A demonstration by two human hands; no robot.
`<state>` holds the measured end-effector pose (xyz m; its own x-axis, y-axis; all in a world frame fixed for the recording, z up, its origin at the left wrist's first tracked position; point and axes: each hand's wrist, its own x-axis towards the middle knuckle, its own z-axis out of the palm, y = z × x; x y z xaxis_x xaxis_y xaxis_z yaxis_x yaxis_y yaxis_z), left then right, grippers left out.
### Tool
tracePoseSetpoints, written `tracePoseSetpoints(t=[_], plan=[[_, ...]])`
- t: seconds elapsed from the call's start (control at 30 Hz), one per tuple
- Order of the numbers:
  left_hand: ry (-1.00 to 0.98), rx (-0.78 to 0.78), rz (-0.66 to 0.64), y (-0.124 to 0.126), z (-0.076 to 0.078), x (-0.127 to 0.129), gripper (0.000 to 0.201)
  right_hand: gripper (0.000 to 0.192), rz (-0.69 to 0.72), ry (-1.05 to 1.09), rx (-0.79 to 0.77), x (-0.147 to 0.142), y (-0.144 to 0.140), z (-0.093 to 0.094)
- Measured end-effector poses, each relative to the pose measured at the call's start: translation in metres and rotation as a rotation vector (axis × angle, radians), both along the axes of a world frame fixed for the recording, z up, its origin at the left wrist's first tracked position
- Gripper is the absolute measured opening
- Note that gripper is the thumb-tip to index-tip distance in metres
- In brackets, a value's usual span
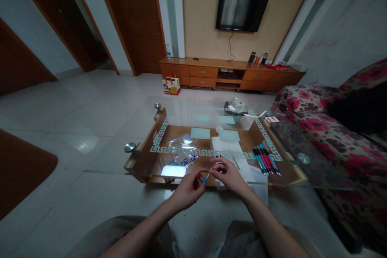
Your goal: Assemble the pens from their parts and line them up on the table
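While your left hand (188, 188) pinches the blue end of a small pen part (206, 178) at the glass table's (145, 169) near edge, your right hand (227, 172) grips its other end; likely assembling, so align both pieces. Finished pens (266, 160) lie rightward.

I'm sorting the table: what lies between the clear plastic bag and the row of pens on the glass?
In the head view, a white box sits between the plastic bag and the row of pens on the glass table.
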<state>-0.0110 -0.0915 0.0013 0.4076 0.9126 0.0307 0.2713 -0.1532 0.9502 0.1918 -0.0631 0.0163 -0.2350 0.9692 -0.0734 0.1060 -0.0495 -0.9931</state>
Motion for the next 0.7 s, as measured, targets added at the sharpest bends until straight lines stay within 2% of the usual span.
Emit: tracePoseSetpoints(t=[0.17, 0.37, 0.57, 0.63, 0.7], plan=[[-0.017, -0.002, -0.019, -0.001, -0.001, 0.0, 0.059, 0.06, 0.01, 0.026, -0.028, 0.0, -0.001, 0.001], [0.007, 0.017, -0.055, -0.001, 0.002, -0.001, 0.055, 0.06, 0.018, 0.034, -0.04, 0.0, -0.001, 0.004], [-0.004, -0.006, -0.054, 0.0, -0.003, -0.001, 0.056, 0.058, 0.07, 0.031, -0.033, 0.001, -0.001, 0.003], [-0.019, -0.018, -0.038, 0.0, -0.004, -0.001, 0.056, 0.052, 0.02, 0.003, 0.016, 0.004, 0.002, 0.001], [-0.036, -0.03, -0.024, 0.0, -0.003, -0.001, 0.057, 0.042, -0.123, -0.058, 0.099, 0.01, 0.007, -0.001]])
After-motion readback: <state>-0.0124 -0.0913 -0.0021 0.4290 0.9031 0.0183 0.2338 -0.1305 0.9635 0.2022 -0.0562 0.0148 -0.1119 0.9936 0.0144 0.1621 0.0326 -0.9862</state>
